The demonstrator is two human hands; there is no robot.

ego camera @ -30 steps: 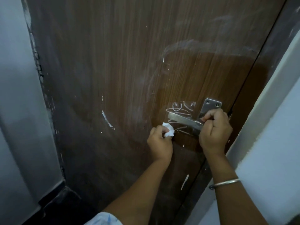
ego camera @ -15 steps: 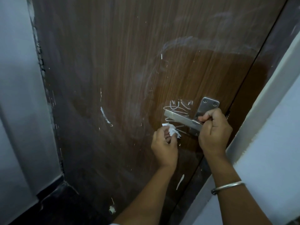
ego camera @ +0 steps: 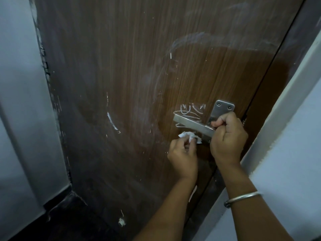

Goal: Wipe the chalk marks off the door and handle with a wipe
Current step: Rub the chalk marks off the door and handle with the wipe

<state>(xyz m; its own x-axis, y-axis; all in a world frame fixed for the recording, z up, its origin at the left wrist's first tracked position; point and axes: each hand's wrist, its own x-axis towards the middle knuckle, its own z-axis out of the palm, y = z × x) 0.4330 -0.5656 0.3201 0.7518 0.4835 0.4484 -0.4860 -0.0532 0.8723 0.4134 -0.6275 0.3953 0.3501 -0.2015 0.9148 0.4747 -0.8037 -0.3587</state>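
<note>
Near the door's (ego camera: pixel 139 84) right edge, the right hand (ego camera: pixel 227 136) is wrapped tight around the steel lever handle (ego camera: pixel 189 123). Just below it the left hand (ego camera: pixel 182 153) pinches a crumpled white wipe (ego camera: pixel 243 136) against the wood, under white chalk scribbles (ego camera: pixel 189 110) behind the lever.

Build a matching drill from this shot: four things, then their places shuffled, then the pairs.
1 crumpled white wipe
2 steel lever handle
3 silver bangle
4 white chalk scribble

A on the brown wooden door
B pinched in the left hand
C gripped by the right hand
D round the right wrist

Pairs: 1-B, 2-C, 3-D, 4-A
</note>
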